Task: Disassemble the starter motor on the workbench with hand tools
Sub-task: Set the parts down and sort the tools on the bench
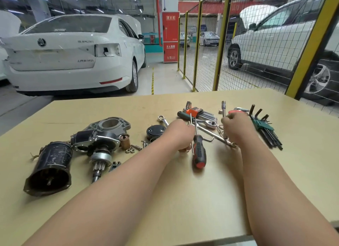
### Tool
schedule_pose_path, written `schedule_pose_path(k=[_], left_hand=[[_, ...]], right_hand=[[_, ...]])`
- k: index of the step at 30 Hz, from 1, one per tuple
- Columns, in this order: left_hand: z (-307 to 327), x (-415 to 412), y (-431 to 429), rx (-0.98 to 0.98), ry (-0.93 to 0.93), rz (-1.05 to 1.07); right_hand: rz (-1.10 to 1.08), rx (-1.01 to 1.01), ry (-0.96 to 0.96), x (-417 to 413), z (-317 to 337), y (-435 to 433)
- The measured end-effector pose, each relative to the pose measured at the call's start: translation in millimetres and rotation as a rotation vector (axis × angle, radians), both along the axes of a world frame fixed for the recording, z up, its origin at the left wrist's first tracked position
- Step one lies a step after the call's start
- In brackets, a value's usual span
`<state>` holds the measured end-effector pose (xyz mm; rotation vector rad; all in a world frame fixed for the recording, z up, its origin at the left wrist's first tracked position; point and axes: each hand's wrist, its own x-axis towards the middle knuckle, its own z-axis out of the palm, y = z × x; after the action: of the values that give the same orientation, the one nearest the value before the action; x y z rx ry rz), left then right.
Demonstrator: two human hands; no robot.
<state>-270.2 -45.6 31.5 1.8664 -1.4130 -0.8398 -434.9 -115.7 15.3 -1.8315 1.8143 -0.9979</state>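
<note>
The starter motor lies in parts on the left of the workbench point(183, 200): the black motor body point(49, 168), the grey drive housing with solenoid point(102, 133), the pinion shaft point(99, 165), a black end cap point(155, 132), and a copper bush point(125, 141) with loose nuts beside it. My left hand point(180, 134) is curled beside a red-and-black screwdriver point(199, 152) and seems to grip a thin metal rod point(191, 121). My right hand point(235, 123) is curled over the tool pile, its thumb at the shaft of a socket driver point(223, 107). Both hands are blurred.
A ratchet point(211, 123), a combination wrench point(163, 120), an orange-holder hex key set point(200, 112) and a green-holder hex key set point(264, 125) lie behind and to the right of my hands. A yellow mesh fence point(220, 44) and parked cars stand beyond the bench.
</note>
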Motion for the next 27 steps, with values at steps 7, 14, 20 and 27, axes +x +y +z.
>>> schedule_pose_path(k=[7,14,20,27], left_hand=[[2,-29,-17,-0.062,-0.041,-0.058],[-10,-16,-21,-0.272,0.028,0.000],[0,-1,3,-0.507,0.254,-0.038],[-10,41,43,-0.288,1.123,0.253]], right_hand=[[0.128,0.048,-0.089,-2,-4,8],[0.403,0.052,-0.282,1,-1,18],[0.527,-0.065,-0.016,12,6,25],[0.578,-0.226,-0.409,55,31,57]])
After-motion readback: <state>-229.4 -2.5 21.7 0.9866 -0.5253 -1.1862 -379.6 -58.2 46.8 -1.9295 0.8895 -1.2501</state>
